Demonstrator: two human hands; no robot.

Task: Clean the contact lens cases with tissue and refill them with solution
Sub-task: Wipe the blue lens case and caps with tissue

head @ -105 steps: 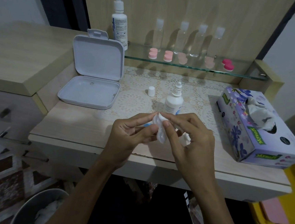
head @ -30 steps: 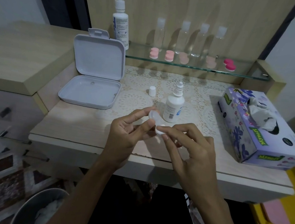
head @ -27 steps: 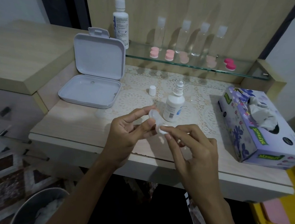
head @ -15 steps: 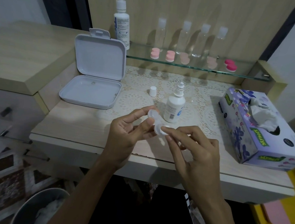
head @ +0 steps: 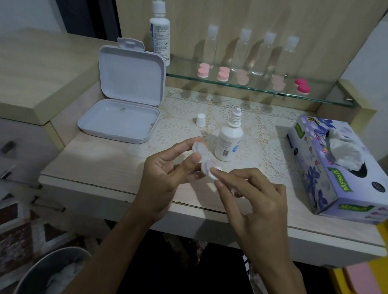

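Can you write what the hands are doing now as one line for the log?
left hand: holds lens case | right hand: pinches tissue at case | bottle: uncapped, on table | step: wiping

translucent plastic lens case, glass shelf, seemingly lace mat

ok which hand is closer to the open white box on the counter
Left. The left hand is just right of the open white box; the right hand is farther right, beyond the lens case.
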